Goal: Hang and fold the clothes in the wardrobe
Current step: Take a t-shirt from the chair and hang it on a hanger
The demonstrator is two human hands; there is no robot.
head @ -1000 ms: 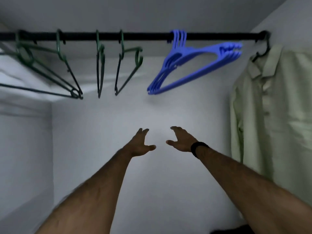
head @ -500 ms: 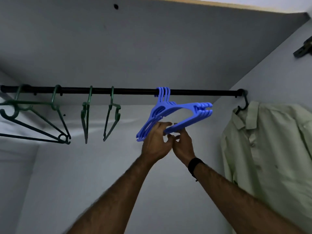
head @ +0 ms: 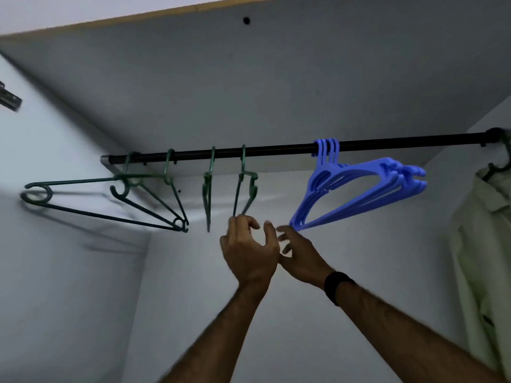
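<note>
A bunch of blue plastic hangers (head: 356, 189) hangs on the black rod (head: 276, 150), tilted with its low end to the left. Several dark green hangers (head: 243, 186) hang further left on the same rod. My left hand (head: 249, 255) is raised just under the tip of one green hanger, fingers loosely curled and holding nothing. My right hand (head: 301, 255), with a black wristband, is beside it, and its spread fingertips lie close to the low end of the blue hangers without gripping them. A pale green shirt (head: 484, 244) hangs at the far right.
The grey wardrobe top panel (head: 249, 92) sits close above the rod. Grey walls close in on the left, back and right. A metal hinge (head: 9, 98) sticks out on the left wall.
Both hands were on the lower bar of the blue hangers half a second ago; they have come off it and shifted down and left. The view has swung up and to the left.
</note>
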